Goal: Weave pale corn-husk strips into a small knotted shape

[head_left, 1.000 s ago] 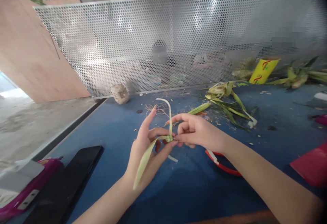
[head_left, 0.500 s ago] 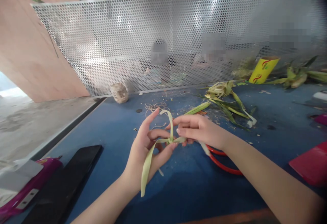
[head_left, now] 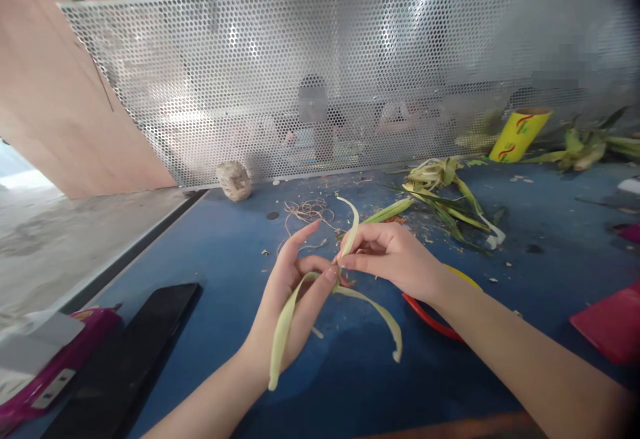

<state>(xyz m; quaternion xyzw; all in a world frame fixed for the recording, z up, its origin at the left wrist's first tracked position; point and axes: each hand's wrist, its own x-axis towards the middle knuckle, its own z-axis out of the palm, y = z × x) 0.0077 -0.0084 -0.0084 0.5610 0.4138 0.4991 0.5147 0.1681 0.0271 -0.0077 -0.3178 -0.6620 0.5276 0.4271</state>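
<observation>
Pale green corn husk strips [head_left: 373, 307] meet at a small joint between my hands, above the blue table. My left hand [head_left: 295, 299] pinches that joint between thumb and fingers, its index finger raised. One strip hangs down over the left palm, and another curves out to the right and droops. The fingertips of my right hand [head_left: 395, 255] pinch the upright strip close to the joint, its free end curling upward. Beneath the right forearm lies a red-handled tool [head_left: 433, 319] with a bit of yellow, partly hidden.
A perforated metal screen [head_left: 280, 79] borders the table's back, with people behind it. Loose husks [head_left: 435, 179], tangled string [head_left: 310, 211], a whitish lump [head_left: 234, 181] and a yellow tube [head_left: 520, 135] lie beyond my hands. At left are a black phone [head_left: 135, 352] and purple power strip [head_left: 95, 339].
My right hand has let go of the right-hand strip, which now droops freely, and has taken hold of the upright strip. My left hand keeps its pinch, with its thumb moved slightly up.
</observation>
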